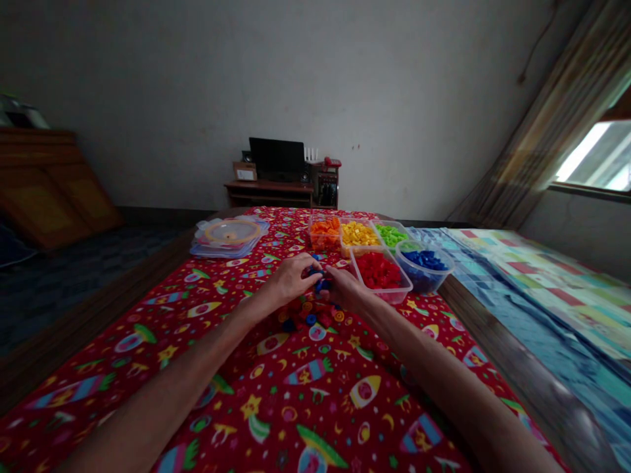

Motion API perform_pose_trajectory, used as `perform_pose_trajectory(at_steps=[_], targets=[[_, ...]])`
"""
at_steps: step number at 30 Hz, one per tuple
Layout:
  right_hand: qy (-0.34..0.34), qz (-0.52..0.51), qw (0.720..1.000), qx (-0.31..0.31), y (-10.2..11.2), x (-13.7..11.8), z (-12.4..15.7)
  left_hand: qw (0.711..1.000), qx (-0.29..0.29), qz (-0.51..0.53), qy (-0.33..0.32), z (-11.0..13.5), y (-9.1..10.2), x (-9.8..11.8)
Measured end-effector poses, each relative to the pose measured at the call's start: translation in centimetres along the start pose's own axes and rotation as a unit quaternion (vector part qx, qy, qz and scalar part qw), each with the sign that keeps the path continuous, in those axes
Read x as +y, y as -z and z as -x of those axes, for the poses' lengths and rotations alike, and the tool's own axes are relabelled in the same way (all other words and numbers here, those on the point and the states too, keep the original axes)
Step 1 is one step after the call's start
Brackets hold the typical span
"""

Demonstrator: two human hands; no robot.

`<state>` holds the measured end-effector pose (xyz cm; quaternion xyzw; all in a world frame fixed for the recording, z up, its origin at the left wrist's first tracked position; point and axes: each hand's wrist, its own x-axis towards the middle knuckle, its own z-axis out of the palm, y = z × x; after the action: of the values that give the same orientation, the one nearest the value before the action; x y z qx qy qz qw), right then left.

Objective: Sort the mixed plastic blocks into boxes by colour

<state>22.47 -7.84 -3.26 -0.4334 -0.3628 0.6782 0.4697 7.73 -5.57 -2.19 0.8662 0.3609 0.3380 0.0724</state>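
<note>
Over the middle of the red patterned tablecloth, my two hands come together around small blue plastic pieces (323, 285). The fingers of my left hand (294, 276) are curled and closed on blue pieces from the left. From the other side, my right hand (346, 285) is also closed at the blue pieces, its fingertips partly hidden. How the pieces are shaped or joined is too small to make out. Just below the hands lies a loose pile of red, orange and blue pieces (310, 319), partly covered by the hands.
Clear containers hold sorted pieces: orange (325, 231), yellow (359, 234), green (390, 234), red (378, 270) and, in a round tub, blue (424, 261). Stacked lids (229, 238) lie at left. A bed (552, 295) adjoins the table's right edge; a monitor (277, 159) stands behind.
</note>
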Motion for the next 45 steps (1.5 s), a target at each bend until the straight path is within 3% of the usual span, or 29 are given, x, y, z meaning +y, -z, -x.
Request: perform_pose_trajectory(at_steps=[3, 9, 16, 19, 21, 22, 23, 26, 27, 29, 33, 37, 39, 42, 45], targets=[[-0.031, -0.082, 0.996, -0.003, -0.3, 0.1, 0.2, 1.000, -0.008, -0.013, -0.021, 0.2, -0.9, 0.4], [-0.037, -0.083, 0.995, -0.048, 0.0, -0.3, 0.3, 0.999, 0.051, -0.007, 0.014, 0.0, -0.5, 0.2], [0.020, 0.021, 0.998, -0.051, 0.9, -1.2, 0.5, 0.996, 0.071, -0.050, 0.015, -0.1, 0.9, -1.7], [0.114, 0.118, 0.986, -0.033, 2.6, -3.8, 0.7, 0.996, 0.063, -0.059, 0.018, 0.0, 1.1, -2.1], [0.205, 0.232, 0.951, 0.021, 4.6, -6.3, 1.1, 0.997, 0.053, -0.057, 0.014, 0.1, 1.1, -2.2], [0.239, 0.309, 0.918, 0.064, 5.9, -7.5, 1.4, 0.997, 0.048, -0.055, 0.011, 0.2, 1.1, -2.3], [0.266, 0.393, 0.873, 0.114, 7.3, -8.7, 1.6, 0.998, 0.044, -0.053, 0.009, 0.2, 1.0, -2.4], [0.330, 0.569, 0.695, 0.290, 11.9, -10.9, 2.4, 0.998, 0.035, -0.042, 0.002, 0.2, 0.6, -2.8], [0.326, 0.604, 0.652, 0.323, 13.3, -11.3, 2.5, 0.999, 0.030, -0.040, -0.002, 0.2, 0.4, -2.8], [0.298, 0.653, 0.605, 0.345, 15.6, -11.5, 2.8, 0.999, 0.017, -0.034, -0.019, 0.3, -0.3, -2.4], [0.244, 0.687, 0.593, 0.342, 17.6, -11.7, 3.1, 0.993, -0.059, -0.020, -0.105, 0.9, -1.9, 0.8], [0.260, 0.647, 0.613, 0.371, 16.7, -12.7, 4.0, 0.960, -0.173, -0.041, -0.216, 2.0, -3.3, 5.3], [0.275, 0.631, 0.619, 0.379, 15.9, -13.2, 4.6, 0.941, -0.210, -0.039, -0.261, 2.5, -4.0, 6.4], [0.305, 0.627, 0.604, 0.385, 14.8, -13.6, 5.2, 0.938, -0.214, -0.051, -0.267, 2.9, -4.8, 5.8], [0.327, 0.637, 0.587, 0.377, 13.8, -13.5, 5.4, 0.951, -0.196, -0.080, -0.224, 2.8, -4.9, 3.5]])
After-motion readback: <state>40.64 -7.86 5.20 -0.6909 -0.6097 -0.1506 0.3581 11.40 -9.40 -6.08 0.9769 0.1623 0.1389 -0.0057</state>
